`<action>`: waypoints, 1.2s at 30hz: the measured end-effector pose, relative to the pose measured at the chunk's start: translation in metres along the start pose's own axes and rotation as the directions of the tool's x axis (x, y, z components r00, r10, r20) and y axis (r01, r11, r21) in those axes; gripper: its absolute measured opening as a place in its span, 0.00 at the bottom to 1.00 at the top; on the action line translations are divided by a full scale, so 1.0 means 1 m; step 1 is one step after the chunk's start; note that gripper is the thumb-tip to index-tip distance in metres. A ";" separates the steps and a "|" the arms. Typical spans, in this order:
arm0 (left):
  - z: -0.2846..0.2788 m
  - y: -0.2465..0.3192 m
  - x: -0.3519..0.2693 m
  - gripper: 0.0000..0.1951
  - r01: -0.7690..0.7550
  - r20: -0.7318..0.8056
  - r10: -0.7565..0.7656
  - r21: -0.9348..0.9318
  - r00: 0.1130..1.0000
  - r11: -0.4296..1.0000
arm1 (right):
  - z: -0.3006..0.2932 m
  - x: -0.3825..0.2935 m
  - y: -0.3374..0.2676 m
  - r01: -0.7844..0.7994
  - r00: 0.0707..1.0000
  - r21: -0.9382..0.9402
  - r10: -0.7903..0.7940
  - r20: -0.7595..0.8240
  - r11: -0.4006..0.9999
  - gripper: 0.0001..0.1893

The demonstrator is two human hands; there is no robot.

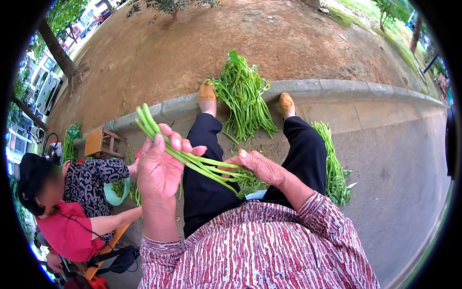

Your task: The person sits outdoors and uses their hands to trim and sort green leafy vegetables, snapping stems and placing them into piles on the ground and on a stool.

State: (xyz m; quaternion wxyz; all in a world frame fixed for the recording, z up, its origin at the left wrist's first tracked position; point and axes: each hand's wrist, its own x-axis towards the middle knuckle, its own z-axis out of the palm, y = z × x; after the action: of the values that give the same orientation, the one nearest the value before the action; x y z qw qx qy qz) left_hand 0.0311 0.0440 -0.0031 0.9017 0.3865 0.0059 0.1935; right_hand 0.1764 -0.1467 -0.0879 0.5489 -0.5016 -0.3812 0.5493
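A small bundle of long green vegetable stems [196,160] slants across my lap. My left hand [160,162] grips it near the upper end, thumb against the stems and fingers curled behind them. At the lower end my right hand [261,168] pinches the stems, its fingertips partly hidden behind them. Below the right hand, between my thighs, lies a clump of green leaves [251,182] beside a pale blue rim [256,194], mostly hidden. A large heap of leafy stems [249,104] leans on the kerb between my feet.
Another bunch of stems [332,162] lies by my leg on the right. The stone kerb [346,92] borders bare soil. To the left sit people, one beside a green basin [117,191]; a wooden stool [99,142] and more stems [70,144] are beyond.
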 end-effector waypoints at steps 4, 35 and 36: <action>-0.007 0.013 0.003 0.12 -0.039 -0.011 0.039 -0.033 0.999 0.999 | 0.000 0.000 0.017 -0.057 0.994 0.237 0.033 0.104 0.970 0.48; 0.008 0.005 0.058 0.09 -0.115 -0.111 0.112 -0.018 0.988 0.993 | 0.004 -0.057 -0.064 0.059 0.984 0.162 -0.030 -0.174 0.985 0.20; 0.007 -0.007 0.055 0.09 -0.107 -0.118 0.103 -0.026 0.988 0.994 | 0.000 -0.067 -0.068 0.023 0.977 0.095 -0.003 -0.214 0.995 0.24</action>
State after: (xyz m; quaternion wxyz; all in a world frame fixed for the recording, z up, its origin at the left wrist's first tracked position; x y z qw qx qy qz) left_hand 0.0857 0.0543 0.0041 0.8946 0.3596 0.0349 0.2630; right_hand 0.1843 -0.2056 -0.0134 0.6140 -0.5281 -0.2961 0.5064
